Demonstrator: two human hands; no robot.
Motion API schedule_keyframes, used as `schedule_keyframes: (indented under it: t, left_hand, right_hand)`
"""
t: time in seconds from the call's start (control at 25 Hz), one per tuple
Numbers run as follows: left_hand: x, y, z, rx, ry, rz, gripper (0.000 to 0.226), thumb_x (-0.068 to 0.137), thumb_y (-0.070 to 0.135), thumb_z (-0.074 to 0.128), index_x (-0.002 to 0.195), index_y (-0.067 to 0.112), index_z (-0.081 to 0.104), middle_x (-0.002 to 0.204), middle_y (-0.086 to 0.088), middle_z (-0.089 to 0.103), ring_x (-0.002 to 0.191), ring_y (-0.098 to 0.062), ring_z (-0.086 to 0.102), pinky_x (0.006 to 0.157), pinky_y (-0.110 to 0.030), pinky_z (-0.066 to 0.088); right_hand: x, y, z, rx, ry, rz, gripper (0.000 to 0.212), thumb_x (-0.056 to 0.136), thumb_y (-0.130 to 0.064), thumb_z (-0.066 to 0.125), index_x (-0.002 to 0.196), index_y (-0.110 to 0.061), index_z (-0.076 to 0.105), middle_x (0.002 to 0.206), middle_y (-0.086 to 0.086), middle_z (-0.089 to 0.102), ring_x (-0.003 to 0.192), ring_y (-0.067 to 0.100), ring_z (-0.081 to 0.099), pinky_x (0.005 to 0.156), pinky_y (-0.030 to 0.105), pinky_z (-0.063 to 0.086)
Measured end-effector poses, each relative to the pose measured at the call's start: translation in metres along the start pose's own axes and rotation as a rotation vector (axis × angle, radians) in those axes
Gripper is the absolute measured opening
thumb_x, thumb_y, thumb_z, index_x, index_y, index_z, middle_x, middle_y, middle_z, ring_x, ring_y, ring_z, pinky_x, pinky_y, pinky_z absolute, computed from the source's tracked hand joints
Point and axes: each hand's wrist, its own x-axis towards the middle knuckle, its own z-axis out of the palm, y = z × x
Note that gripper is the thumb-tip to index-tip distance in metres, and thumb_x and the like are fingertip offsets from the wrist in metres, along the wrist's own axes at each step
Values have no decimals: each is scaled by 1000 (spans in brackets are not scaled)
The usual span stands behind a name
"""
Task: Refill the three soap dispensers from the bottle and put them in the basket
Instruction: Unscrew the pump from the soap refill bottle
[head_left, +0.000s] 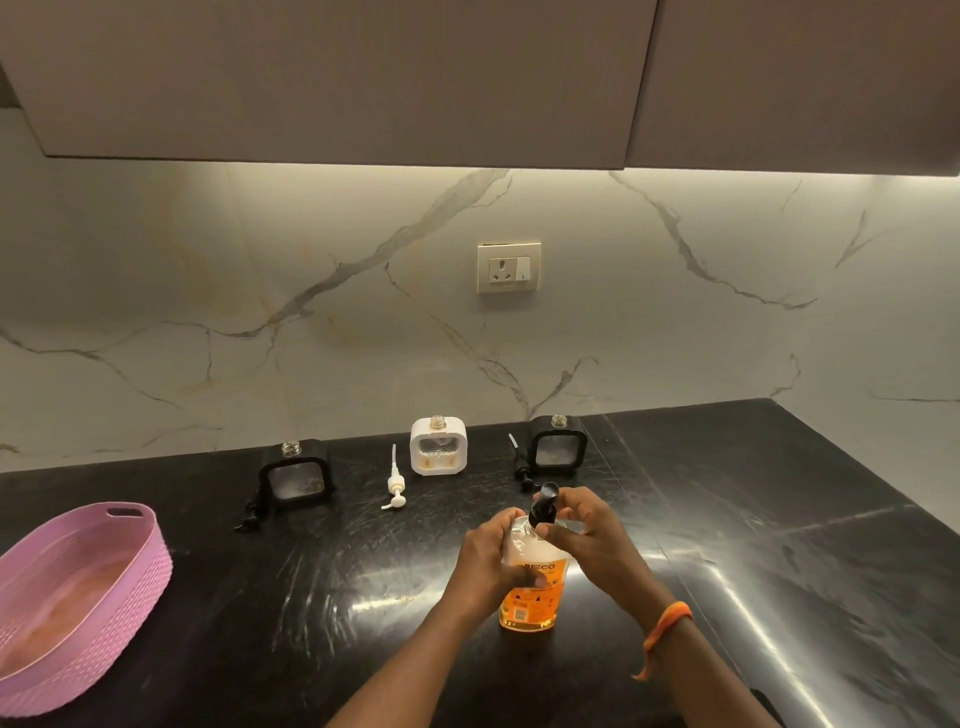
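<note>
Head view: the orange soap bottle (527, 597) stands upright on the black counter (779, 519), toward its near edge. The left hand (485, 564) wraps its fingers around the bottle's clear upper body, while the right hand (582, 530) curls fingers and thumb about the black pump top (545, 501) at the neck; whether that pump is loosened cannot be told. Along the counter's back edge sit three dispensers with open necks: a black one (296, 475) to the left, a white one (438, 447) in the middle, another black one (557, 446) to the right. A white pump (396, 486) lies between the first two. The pink basket (78, 597) rests at the counter's left edge.
</note>
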Motion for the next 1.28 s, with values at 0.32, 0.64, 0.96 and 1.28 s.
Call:
schedule_keyframes:
  t: [0.32,0.64,0.96,1.28]
  left_hand:
    - [4,-4,0,6,-25,-4,68,69,13,86,123,30,50,128,8,60,114,-2,53,72,-5,45]
    - [7,-8,2,18,-19,-8,73,69,18,86,130,30,49,132,9,59,122,-11,55,78,-10,46]
    - [6,-7,2,3,-27,-14,68,69,17,86,124,34,49,132,11,58,120,-7,54,78,-12,48]
    - [6,-4,1,27,-31,-5,67,69,17,86,118,38,45,130,11,58,121,-9,53,82,-14,47]
  right_hand:
    - [7,-24,-20,54,97,-155,23,87,-11,68,109,-14,63,107,1,60,97,11,61,75,15,52]
    - [4,-53,-47,119,368,-299,27,81,-15,74,106,-21,65,100,3,67,90,9,65,72,23,56]
    - [6,-67,-61,143,404,-299,28,81,-18,73,108,-11,66,103,3,67,95,16,65,78,36,58]
    - [1,-77,-75,206,501,-293,25,81,-18,74,105,-12,69,101,1,66,95,16,65,78,45,58]
